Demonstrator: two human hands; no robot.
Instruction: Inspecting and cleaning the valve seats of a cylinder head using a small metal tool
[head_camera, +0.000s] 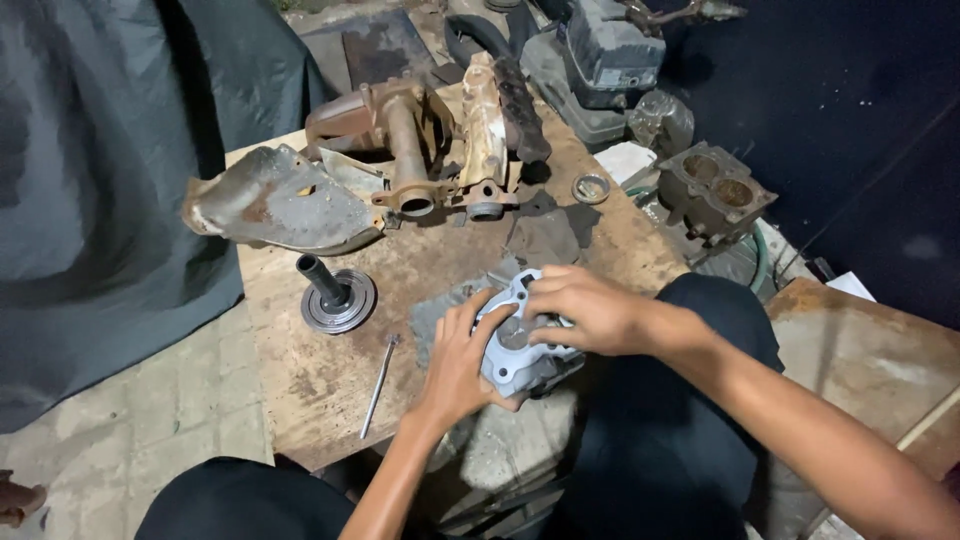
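While the pale grey cast-metal engine block (515, 340) is lying at the near edge of the stained wooden board (300, 370), just above the person's dark-clad knees, both hands are closing on it from opposite sides. Its long axis is running from far-left to near-right, so the left hand (460, 360) is gripping the near-left flank, fingers curled and clamped against the casting. The right hand (585, 310) is reaching across from the right, fingers bunched together and pressing down on the upper face, wrist bent inward. Neither hand is nearer; both are touching. A thin steel rod (379, 386) is lying just left, apart from them.
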